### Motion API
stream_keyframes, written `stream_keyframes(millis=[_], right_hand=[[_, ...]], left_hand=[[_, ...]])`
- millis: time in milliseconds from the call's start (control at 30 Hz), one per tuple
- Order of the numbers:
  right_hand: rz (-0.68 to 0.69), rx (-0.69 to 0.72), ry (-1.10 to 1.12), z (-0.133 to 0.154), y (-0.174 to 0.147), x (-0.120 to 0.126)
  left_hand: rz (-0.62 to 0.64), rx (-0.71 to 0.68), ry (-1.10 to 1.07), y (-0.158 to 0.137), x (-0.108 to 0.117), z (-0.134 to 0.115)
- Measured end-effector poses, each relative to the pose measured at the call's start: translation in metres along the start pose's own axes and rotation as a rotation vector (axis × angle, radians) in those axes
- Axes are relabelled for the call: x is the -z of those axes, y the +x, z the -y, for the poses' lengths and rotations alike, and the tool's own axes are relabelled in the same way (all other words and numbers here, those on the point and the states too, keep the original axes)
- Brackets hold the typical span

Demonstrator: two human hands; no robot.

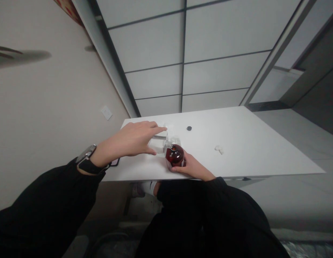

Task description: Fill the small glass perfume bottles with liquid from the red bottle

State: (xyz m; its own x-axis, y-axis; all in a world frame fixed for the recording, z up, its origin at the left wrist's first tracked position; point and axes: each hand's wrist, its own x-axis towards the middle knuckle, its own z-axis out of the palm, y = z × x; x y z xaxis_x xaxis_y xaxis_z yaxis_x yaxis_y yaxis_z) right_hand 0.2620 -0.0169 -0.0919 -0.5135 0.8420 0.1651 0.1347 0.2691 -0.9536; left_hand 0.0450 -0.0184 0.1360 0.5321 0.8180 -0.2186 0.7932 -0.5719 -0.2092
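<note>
My left hand [138, 139] is closed around a clear, square-sided bottle [158, 143], thumb on the near side and fingers on the far side. This bottle is tipped over, its neck pointing right, close to the mouth of a dark amber bottle [175, 154]. Whether the two touch, or any liquid flows, I cannot make out. My right hand [192, 167] wraps the amber bottle from the right, near the table's front edge; the bottle looks upright and uncapped. Just behind it is another small clear object [176, 139], partly hidden.
On the white table [249, 143] lie a small black cap [189, 128] towards the back and a crumpled white scrap [219, 149] to the right. A phone-like dark-edged object [115, 162] is partly hidden below my left wrist. Wall and panelled sliding doors [155, 53] border the table.
</note>
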Motion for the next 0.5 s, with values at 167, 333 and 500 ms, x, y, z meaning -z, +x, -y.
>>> stream_keyframes(millis=[167, 333, 500], right_hand=[[0.005, -0.009, -0.001, 0.0009, -0.0001, 0.0003], [0.006, -0.02, 0.0, 0.0029, 0.0, 0.0005], [-0.003, -0.01, -0.009, 0.003, -0.0002, 0.0003]], left_hand=[[-0.008, -0.009, 0.012, 0.0004, 0.0012, -0.0004], [-0.002, -0.001, 0.007, 0.0005, 0.0017, -0.0006], [-0.006, -0.008, 0.015, 0.0, 0.0023, -0.0008]])
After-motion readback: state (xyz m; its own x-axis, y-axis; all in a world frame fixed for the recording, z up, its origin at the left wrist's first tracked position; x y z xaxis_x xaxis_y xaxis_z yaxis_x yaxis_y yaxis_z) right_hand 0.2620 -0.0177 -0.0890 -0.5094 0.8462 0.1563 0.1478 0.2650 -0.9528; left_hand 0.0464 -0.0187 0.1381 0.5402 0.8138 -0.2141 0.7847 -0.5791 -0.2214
